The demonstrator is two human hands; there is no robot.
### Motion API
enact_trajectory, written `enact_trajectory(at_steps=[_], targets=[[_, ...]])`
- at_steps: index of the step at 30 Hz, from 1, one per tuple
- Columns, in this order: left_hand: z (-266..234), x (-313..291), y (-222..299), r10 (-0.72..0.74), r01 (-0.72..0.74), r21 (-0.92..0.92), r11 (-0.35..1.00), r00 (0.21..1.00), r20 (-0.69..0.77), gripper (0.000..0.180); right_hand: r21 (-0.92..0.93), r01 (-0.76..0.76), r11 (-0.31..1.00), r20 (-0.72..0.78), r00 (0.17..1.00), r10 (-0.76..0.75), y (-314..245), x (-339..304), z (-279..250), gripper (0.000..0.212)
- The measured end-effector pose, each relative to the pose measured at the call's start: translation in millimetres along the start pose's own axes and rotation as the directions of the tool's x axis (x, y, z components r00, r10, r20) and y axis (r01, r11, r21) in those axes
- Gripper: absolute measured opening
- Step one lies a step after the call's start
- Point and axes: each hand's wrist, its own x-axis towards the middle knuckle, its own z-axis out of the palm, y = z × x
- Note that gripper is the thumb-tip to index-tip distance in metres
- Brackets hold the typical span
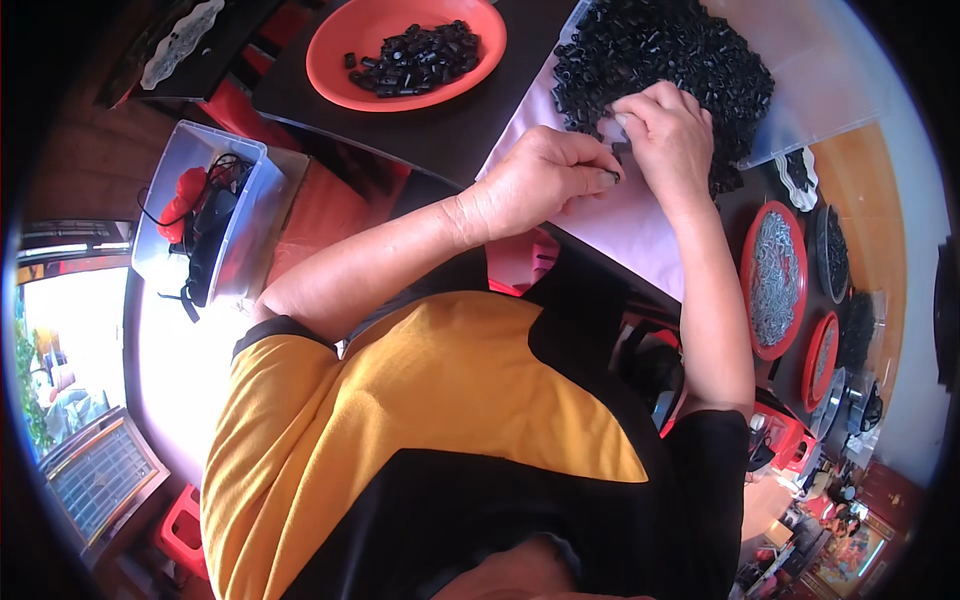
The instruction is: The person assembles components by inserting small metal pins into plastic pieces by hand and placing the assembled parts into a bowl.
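Note:
My left hand (545,180) is closed in a pinch, with a small black plastic piece (617,174) showing at its thumb and fingertip. Beside it, my right hand (668,135) has its fingers curled and pressed together at the near edge of a heap of small black plastic parts (665,55). What the right fingertips hold, if anything, is hidden. Under both hands lies a pale pink cloth (640,235) that drapes over the table's near edge. An orange-red bowl (330,75) with black cylindrical parts (425,55) stands on the dark table to the left.
Red trays (750,330) of silvery metal pieces and a dark dish of black parts (832,255) stand at the right. On the left, a clear plastic bin (240,235) holds cables and a red object. A red stool (182,530) is at the lower left.

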Motion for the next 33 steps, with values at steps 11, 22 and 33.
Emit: enact_trajectory(at_steps=[11,22,33], targets=[[-4,2,-6,0.047,-0.047,-0.012,0.999,0.999,0.015,0.016,-0.097,0.032,0.995,0.074,0.997,-0.024,-14,9,2,0.009],[-1,-1,-2,0.032,-0.033,-0.024,0.999,0.999,-0.022,0.015,-0.133,0.091,0.987,0.029,0.996,-0.088,-20,4,-4,0.004],[11,30,17,-0.064,-0.218,-0.678,0.702,0.929,-0.366,0.017,0.785,-0.168,0.597,-0.055,0.940,0.337,-106,-24,-20,0.010]])
